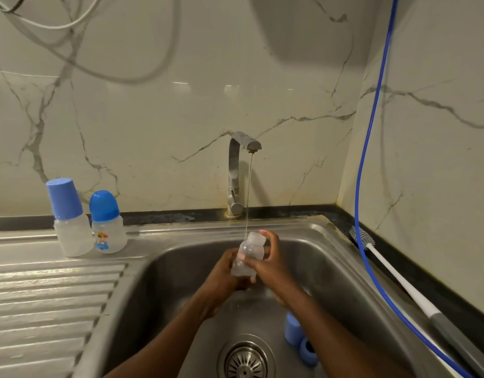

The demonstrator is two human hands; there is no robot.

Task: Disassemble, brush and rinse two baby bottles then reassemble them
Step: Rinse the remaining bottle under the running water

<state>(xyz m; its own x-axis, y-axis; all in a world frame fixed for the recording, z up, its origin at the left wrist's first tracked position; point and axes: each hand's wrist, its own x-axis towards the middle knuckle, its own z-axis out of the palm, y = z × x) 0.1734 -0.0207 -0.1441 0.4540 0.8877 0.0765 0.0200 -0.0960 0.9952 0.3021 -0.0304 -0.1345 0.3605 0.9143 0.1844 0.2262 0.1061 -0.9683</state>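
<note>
Your steel sink [159, 271] fills most of the view, with the tap [234, 170] running a thin stream. The long brush [399, 276] lies on the right counter. A flat-capped bottle [71, 230] and a round-capped bottle [108, 230] stand side by side on the left drainboard. Your left hand [227, 268] and right hand [272, 266] both wrap round the open clear bottle [250, 251] under the water. A blue cap [292, 330] and ring [308, 350] sit in the basin.
</note>
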